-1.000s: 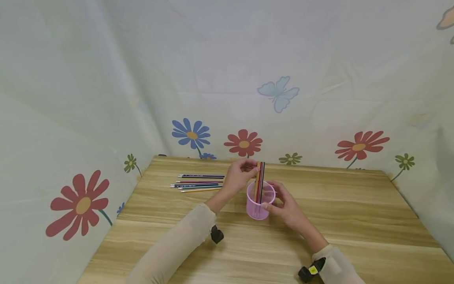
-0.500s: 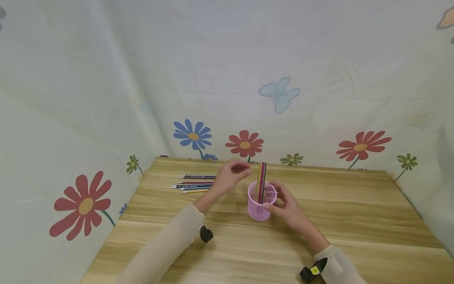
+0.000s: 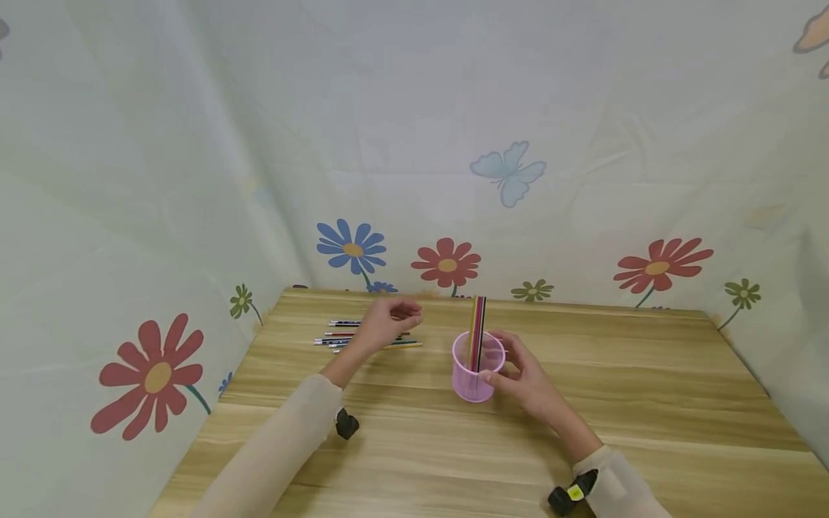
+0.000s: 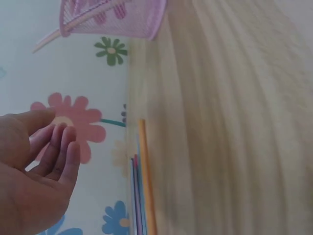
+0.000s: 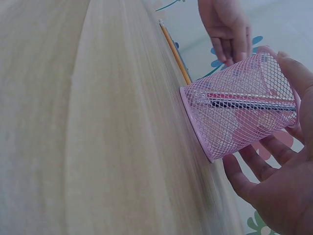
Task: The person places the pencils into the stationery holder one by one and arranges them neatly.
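Your right hand (image 3: pixel 527 383) grips the mesh cup (image 3: pixel 466 386)
Your left hand (image 3: pixel 381 325), loosely curved, hovers above pencils (image 4: pixel 147 188), unreadable at this size.

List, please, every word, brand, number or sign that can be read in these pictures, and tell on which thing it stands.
No text can be read.
Loose pencils: pale marks on a dark one, too small to read.
Yellow label on the black wrist device: any print is too small to read.
Pink mesh cup: no lettering visible.
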Available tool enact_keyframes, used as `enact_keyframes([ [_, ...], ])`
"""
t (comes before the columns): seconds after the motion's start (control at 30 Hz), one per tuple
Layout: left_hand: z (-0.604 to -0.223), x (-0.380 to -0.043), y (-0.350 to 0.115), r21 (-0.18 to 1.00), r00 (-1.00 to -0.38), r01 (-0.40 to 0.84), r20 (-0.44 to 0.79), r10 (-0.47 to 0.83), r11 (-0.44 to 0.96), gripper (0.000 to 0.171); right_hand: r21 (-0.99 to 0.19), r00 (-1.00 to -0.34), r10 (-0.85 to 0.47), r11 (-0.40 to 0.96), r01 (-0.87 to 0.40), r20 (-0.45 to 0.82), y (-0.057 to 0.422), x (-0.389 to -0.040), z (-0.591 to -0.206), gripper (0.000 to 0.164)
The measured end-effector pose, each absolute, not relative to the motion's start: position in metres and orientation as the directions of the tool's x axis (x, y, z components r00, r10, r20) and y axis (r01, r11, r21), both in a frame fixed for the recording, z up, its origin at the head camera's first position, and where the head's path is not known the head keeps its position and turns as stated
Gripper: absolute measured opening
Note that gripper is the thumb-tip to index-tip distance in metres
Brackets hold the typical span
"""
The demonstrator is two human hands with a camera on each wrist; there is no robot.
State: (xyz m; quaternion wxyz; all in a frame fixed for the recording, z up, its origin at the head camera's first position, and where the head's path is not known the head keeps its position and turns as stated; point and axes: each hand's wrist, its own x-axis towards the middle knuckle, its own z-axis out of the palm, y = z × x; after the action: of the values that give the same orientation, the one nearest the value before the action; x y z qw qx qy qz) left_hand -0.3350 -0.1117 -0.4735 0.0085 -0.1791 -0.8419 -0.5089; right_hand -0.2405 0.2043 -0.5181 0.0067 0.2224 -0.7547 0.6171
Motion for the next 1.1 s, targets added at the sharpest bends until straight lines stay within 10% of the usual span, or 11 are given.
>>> enact_keyframes([
  [1.1, -0.511, -0.338, -0.121, 0.577, -0.864, 0.461, 0.119, 0.489, 0.674, 0.012, -0.935, -0.907, -0.318, 0.133, -0.33, 0.275, 0.205, -0.24, -0.516, 0.072],
])
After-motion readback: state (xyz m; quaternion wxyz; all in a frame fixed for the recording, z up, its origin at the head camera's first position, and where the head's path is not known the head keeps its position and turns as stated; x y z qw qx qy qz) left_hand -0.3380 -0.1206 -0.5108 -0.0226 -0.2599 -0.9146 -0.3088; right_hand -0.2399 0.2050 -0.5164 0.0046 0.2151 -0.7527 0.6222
